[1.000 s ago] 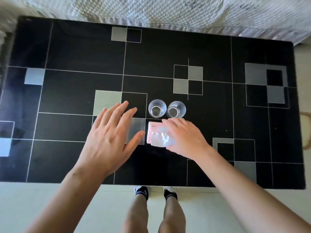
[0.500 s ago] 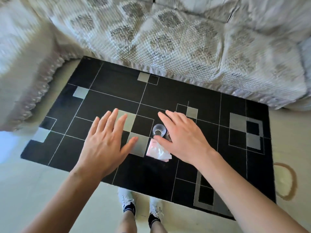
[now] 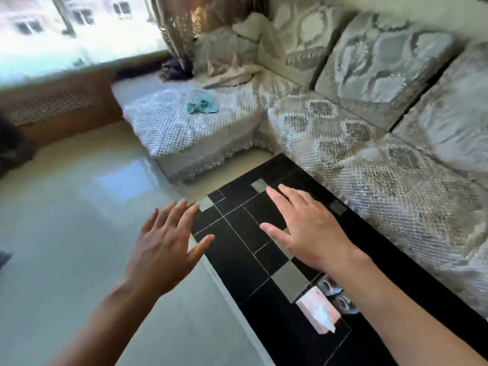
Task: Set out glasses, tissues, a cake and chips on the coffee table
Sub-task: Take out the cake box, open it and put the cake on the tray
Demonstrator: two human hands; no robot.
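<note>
Hiding the glasses (image 3: 340, 299) beside the tissues (image 3: 318, 311), right forearm crosses table (image 3: 237, 260).

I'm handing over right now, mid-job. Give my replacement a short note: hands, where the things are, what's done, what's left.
Left hand: open, fingers spread, nothing in its grip, out past the table's end over the floor.
Right hand: open, empty, above the coffee table.
Tissue pack: pink, lying on the table, under the right forearm.
Glasses: two, beside the tissues on the sofa side, partly hidden by the forearm.
Done: glasses and tissues are set out.
Left: cake and chips, neither in view. The view points toward the sofa and window.
</note>
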